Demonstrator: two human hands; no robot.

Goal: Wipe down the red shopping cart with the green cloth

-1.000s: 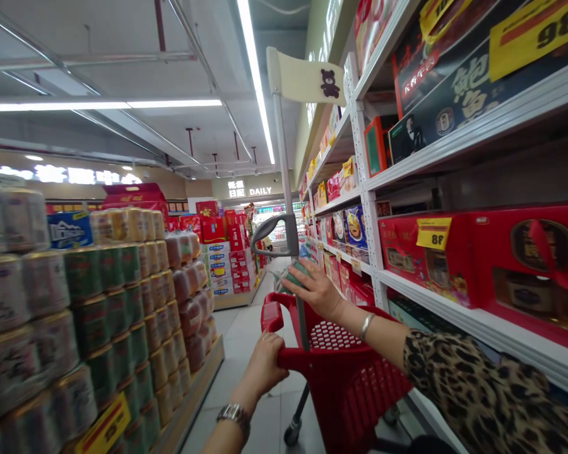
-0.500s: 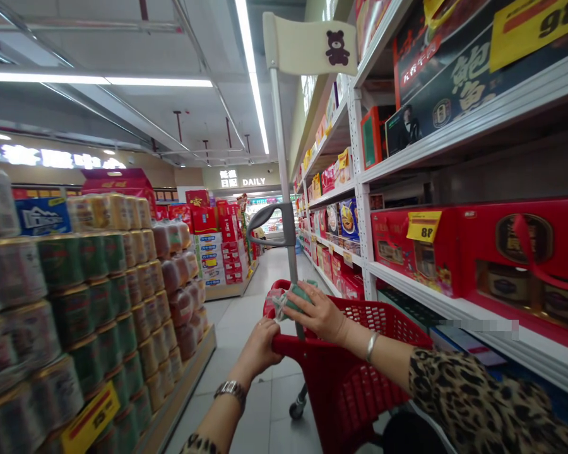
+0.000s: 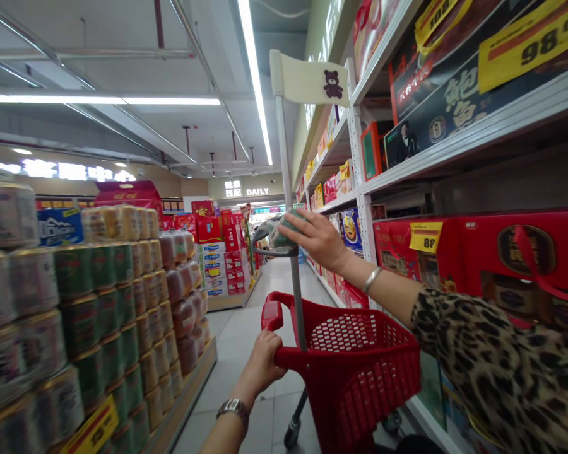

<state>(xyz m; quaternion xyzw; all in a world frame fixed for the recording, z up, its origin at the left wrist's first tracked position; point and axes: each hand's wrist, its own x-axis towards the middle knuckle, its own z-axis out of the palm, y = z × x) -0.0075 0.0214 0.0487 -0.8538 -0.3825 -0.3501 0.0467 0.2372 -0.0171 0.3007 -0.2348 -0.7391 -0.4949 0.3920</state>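
Left hand point(image 3: 261, 362) in a closed grip on the rim of a red shopping cart point(image 3: 284, 356); right hand point(image 3: 312, 236) raised, grip curled around a green wrapped packet point(image 3: 281, 230) (its print too blurred to read), just above the grey handle point(image 3: 277, 251) on the cart's pole.

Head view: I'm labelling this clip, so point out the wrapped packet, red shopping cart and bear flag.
Wrapped packet point(image 3: 280, 230): head view, on its green wrapping.
Red shopping cart point(image 3: 355, 394): head view, on the basket's side wall.
Bear flag point(image 3: 307, 82): head view, on the cream panel.
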